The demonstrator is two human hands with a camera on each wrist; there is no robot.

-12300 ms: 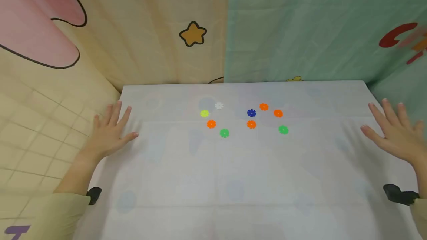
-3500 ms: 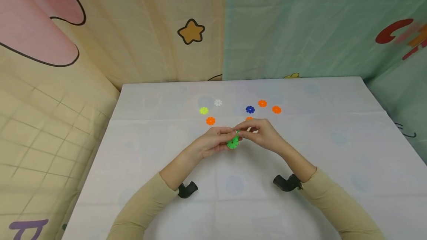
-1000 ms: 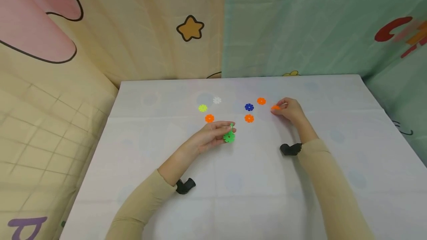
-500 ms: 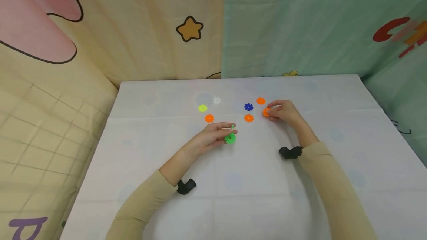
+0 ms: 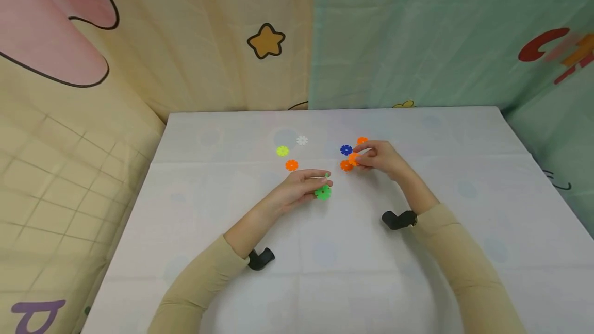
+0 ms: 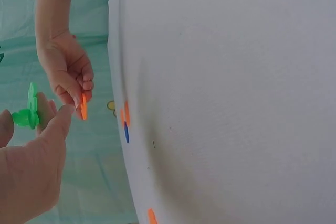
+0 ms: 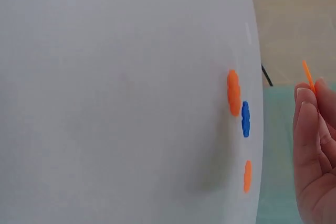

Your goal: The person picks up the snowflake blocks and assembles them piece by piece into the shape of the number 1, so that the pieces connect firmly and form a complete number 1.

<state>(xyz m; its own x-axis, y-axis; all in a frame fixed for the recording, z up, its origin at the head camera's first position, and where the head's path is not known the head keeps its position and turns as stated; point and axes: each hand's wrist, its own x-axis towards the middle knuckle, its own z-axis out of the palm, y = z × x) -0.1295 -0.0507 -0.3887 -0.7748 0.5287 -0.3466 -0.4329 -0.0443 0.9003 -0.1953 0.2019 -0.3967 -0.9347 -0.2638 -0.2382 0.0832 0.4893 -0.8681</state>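
My left hand pinches two green notched discs between thumb and fingers above the table. The left wrist view shows these green interlocking discs set at an angle to each other and touching. My right hand pinches an orange notched disc between thumb and fingertips, to the right of the left hand. Seen edge-on in the right wrist view, that orange disc is off the table. From above it partly overlaps another orange disc lying on the cloth.
On the white-covered table lie a blue disc, an orange disc behind the right fingers, a yellow disc, a white disc and an orange disc at left. Printed curtains stand behind the table.
Both hands were empty at first; the green discs lay apart and are now together in the left hand. The right hand has lifted the rightmost orange disc and brought it leftward.
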